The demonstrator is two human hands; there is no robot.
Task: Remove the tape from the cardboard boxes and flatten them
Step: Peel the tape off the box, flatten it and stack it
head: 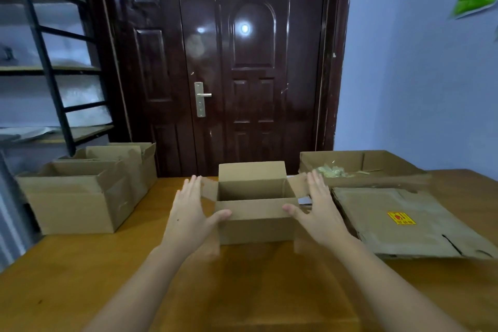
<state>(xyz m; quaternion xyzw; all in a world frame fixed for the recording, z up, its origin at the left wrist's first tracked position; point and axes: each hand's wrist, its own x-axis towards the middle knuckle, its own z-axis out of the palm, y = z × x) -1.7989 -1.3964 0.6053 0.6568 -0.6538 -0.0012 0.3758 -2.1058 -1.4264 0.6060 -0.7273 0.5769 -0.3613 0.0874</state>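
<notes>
A small open cardboard box (pixel 256 224) stands upright in the middle of the wooden table (pixel 80 277), its top flaps spread outward. My left hand (pixel 190 213) lies flat against the box's left side, fingers straight, thumb on the front wall. My right hand (pixel 319 210) does the same on the right side, thumb touching the front top edge. Neither hand grips anything. A small grey piece (pixel 304 200), perhaps tape, shows beside the right flap.
Two open cardboard boxes (pixel 80 197) stand at the table's left. Flattened cardboard with a yellow label (pixel 404 221) lies at the right, behind it a shallow box holding crumpled tape (pixel 358 162). A dark door (pixel 242 62) and a metal shelf (pixel 48 75) are beyond.
</notes>
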